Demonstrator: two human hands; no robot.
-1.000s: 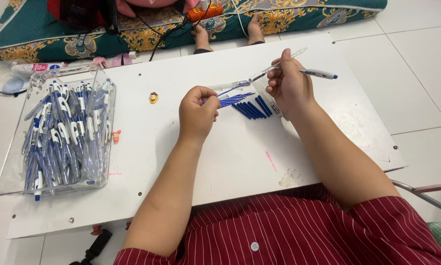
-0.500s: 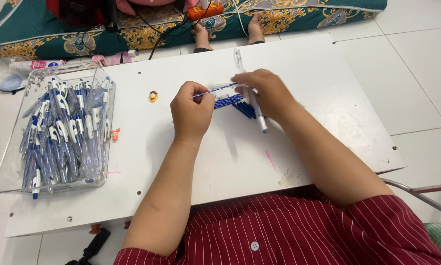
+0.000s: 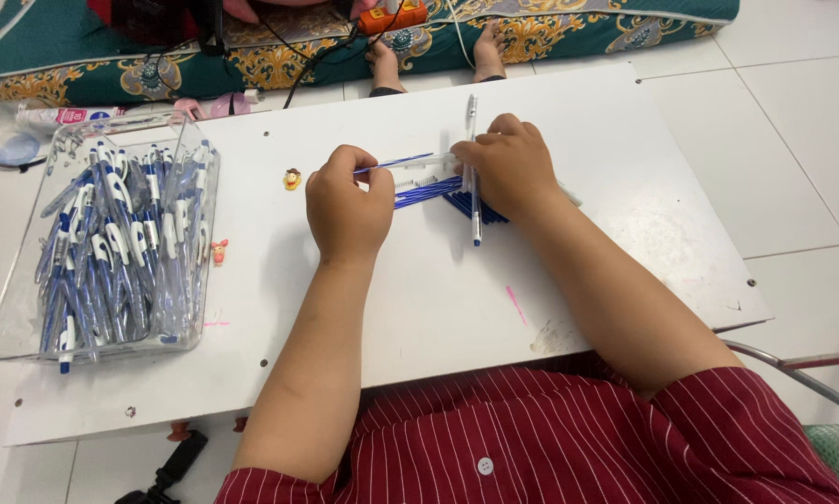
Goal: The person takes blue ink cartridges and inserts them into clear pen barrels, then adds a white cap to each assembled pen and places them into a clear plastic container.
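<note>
My left hand point(image 3: 347, 204) is closed around a thin blue ink refill point(image 3: 396, 163) that points right across the white board point(image 3: 251, 308). My right hand point(image 3: 510, 167) grips a clear pen barrel point(image 3: 473, 168) that stands across its fingers, tip toward me. The refill's end meets my right hand's fingers. A small heap of blue refills point(image 3: 438, 194) lies on the board between and under both hands.
A clear plastic tray point(image 3: 8, 317) full of several blue-and-white pens sits at the board's left. Two tiny figurines point(image 3: 292, 178) point(image 3: 218, 250) lie near it. A patterned green cushion point(image 3: 578, 28) and another person's feet point(image 3: 387, 58) are beyond the far edge.
My right hand has come down from a raised position to the refill heap, turning the pen barrel from pointing right to pointing toward me. My left hand shifted slightly left with its refill.
</note>
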